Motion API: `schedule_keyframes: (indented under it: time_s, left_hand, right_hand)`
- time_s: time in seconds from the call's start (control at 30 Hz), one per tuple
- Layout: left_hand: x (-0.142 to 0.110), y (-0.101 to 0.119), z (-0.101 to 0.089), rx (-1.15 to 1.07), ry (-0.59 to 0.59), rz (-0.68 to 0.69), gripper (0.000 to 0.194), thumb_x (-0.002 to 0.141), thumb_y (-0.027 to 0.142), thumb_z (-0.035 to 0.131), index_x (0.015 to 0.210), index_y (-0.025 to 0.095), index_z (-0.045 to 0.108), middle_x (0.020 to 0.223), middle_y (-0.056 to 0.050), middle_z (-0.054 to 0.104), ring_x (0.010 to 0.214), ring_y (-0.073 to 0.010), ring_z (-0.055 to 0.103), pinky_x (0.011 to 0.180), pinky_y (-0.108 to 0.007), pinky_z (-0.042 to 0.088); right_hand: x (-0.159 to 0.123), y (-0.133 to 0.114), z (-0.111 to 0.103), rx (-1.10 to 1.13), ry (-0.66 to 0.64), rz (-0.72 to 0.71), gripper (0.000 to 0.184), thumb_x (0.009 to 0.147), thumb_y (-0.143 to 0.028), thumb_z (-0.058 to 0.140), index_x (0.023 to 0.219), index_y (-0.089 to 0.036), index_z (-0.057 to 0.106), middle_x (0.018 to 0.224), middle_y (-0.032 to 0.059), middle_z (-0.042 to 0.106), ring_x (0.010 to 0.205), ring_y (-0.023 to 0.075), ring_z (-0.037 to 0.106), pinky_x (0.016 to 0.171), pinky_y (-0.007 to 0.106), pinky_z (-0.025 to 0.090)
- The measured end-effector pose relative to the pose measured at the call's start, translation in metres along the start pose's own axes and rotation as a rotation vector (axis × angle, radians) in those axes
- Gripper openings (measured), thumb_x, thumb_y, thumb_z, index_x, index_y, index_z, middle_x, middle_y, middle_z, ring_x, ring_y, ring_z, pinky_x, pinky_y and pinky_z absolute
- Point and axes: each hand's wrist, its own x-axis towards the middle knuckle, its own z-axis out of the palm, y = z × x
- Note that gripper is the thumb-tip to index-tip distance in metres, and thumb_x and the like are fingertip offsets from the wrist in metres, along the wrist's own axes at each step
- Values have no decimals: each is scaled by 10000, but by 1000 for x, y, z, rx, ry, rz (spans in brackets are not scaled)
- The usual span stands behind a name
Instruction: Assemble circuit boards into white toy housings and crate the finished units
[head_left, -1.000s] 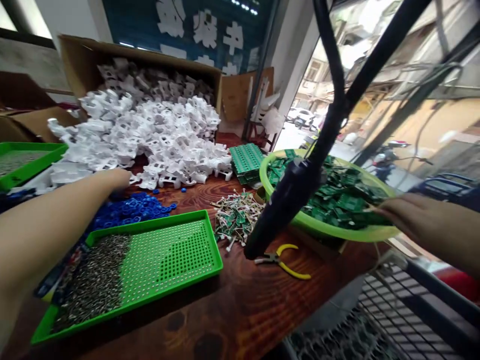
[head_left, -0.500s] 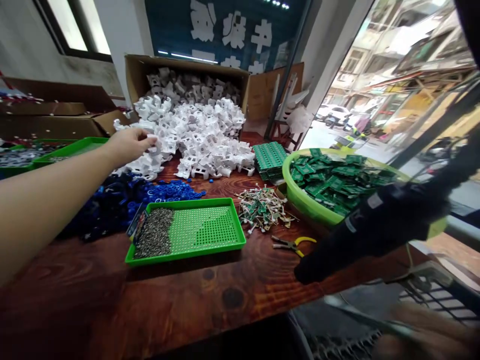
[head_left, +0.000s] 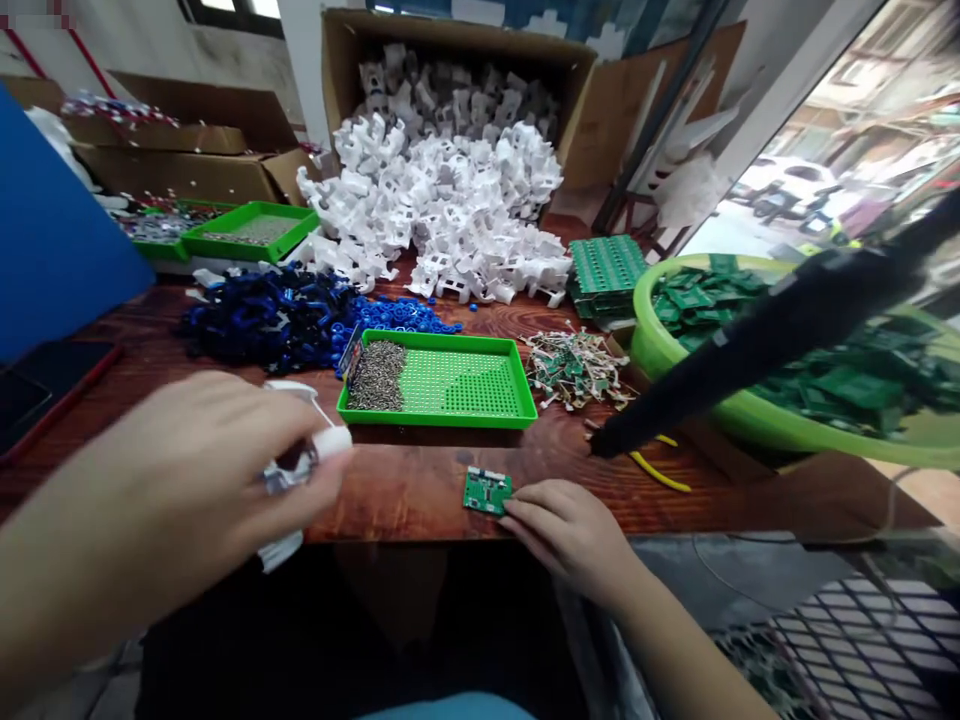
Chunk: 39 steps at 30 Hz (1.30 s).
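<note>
My left hand [head_left: 217, 470] grips a white plastic housing [head_left: 281, 550] over the table's front edge; the hand is slightly blurred and covers part of the piece. To the right, my right hand [head_left: 566, 525] pinches the corner of a small green circuit board [head_left: 486, 490] close above or on the wood; I cannot tell if it touches. Behind the two hands lies a green perforated tray [head_left: 465, 415] with a heap of small metal screws [head_left: 377, 375] at its left end.
White housings [head_left: 480, 220] spill from a cardboard box [head_left: 341, 80]. Blue parts [head_left: 277, 315], wired connectors [head_left: 574, 365] and stacked green panels [head_left: 607, 270] lie around the tray. A basin [head_left: 652, 330] of circuit boards stands right, behind a dark slanted pole [head_left: 720, 370] over yellow-handled pliers [head_left: 660, 470].
My left hand has come back from the white heap to the front edge with a housing. My right hand, blurred at lower right before, now holds a circuit board at the table. The view has shifted.
</note>
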Motion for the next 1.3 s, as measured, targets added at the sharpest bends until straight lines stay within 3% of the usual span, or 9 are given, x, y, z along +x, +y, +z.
schedule_keyframes:
  time_s: [0.1,0.2,0.4,0.57,0.77,0.9,1.0,1.17,1.3]
  left_hand:
    - [-1,12,25,105,-46,128,378,869,470,381,644,250,591,622,-21,628,624,-237,590,630,-402,389]
    - [16,30,46,124,-96,180,352,871,424,392,675,221,603,656,-55,659,655,-261,621,657,-422,424]
    - [50,65,73,129,-233,205,289,865,323,469,716,157,653,664,-113,678,679,-291,667,623,-389,451]
    - [58,79,88,102,-315,205,394,880,437,495,699,132,667,647,-143,681,643,-305,670,548,-361,433]
    - [40,54,81,20,-268,68,420,956,369,293,829,182,647,810,-93,700,763,-260,656,666,-361,455]
    - [15,13,82,-169,-264,-196,379,907,455,353,969,208,634,991,-93,682,941,-276,630,768,-377,485]
    - [5,-5,89,-341,-339,-346,525,843,580,409,1125,178,597,1139,-130,638,1061,-306,594,859,-403,486]
    - [10,1,90,-442,-476,-314,764,661,647,634,1268,194,536,1241,-120,616,1074,-309,607,850,-350,509]
    - [15,16,92,-523,-512,-300,596,665,542,682,1165,227,607,1185,-89,664,1033,-318,634,818,-355,512]
  right_hand:
    - [8,1,-2,47,5,163,144,906,-190,506,976,-176,632,932,78,673,854,163,636,757,300,545]
    - [25,0,-3,82,-37,293,178,909,-165,478,1022,-163,616,969,88,656,925,174,628,824,324,543]
    - [46,-6,-1,131,-257,330,302,870,-211,559,1169,-240,598,1013,48,662,943,178,608,843,329,520]
    - [44,-12,0,59,-284,477,316,886,-219,494,1184,-172,587,985,93,678,898,237,620,791,389,505]
    - [32,-6,-15,68,-276,602,278,929,-259,419,1130,-195,601,994,77,701,887,222,661,758,356,531]
    - [24,12,-22,109,-286,353,262,907,-190,462,1097,-223,639,1039,80,636,977,195,608,876,361,512]
    - [23,21,-21,76,-320,256,260,920,-221,469,1112,-229,644,1044,98,601,973,205,587,859,378,515]
    - [24,20,-21,1,-356,235,149,894,-249,529,955,-195,654,971,93,593,895,212,586,793,380,521]
    - [15,9,-24,-24,-270,297,114,896,-242,522,878,-196,625,908,75,607,864,208,588,785,377,510]
